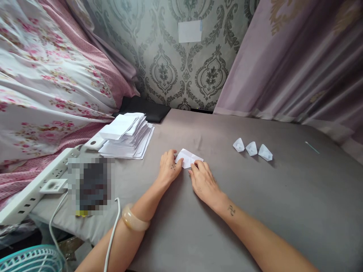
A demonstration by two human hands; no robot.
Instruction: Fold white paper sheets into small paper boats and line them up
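Between my hands, look, lies a small folded piece of white paper [187, 156] on the grey cloth-covered table [244, 223], long axis running side to side, narrower end pointing right. My left hand [169, 166] grips its left end, thumb on top; my right hand [204, 183] touches its right part, pinching or just pressing, I can't tell. Rightward, three white folded-paper shapes [251, 149]; leftward, stacked white sheets [127, 138]; beyond, grey patterned wallpaper [185, 68].
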